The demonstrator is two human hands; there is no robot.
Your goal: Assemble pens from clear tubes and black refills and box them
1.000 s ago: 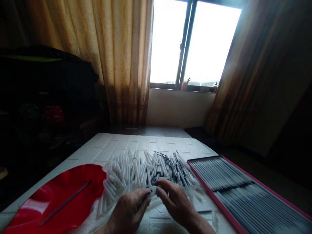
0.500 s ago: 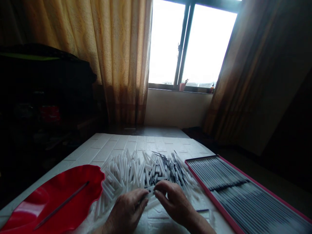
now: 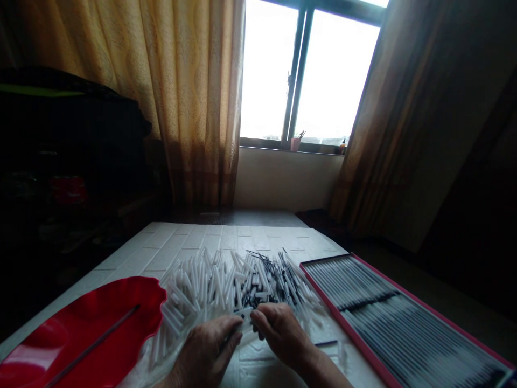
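My left hand (image 3: 210, 345) is closed, its thumb and forefinger pinching a small translucent white tube (image 3: 245, 312) with a dark bit near its end. Facing it, my right hand (image 3: 278, 326) is also closed, fingertips bent at the tube's other side; its grip is partly hidden. Just beyond both hands lies a loose pile of white plastic tubes (image 3: 202, 283), with thin black sticks (image 3: 285, 277) mixed in on its right side. A single dark stick (image 3: 326, 343) lies on the table by my right wrist.
A red scalloped plate (image 3: 133, 350) at left holds one long thin stick (image 3: 97, 342). On the right stands a pink-edged tray (image 3: 343, 318) packed with rows of slender pen-like sticks (image 3: 424, 334). The white brick-patterned tabletop (image 3: 181, 234) reaches back toward a window and curtains.
The view has shifted slightly, so things sit a little further left. My right fingers have curled in more against the tube; my left hand keeps its pinch.
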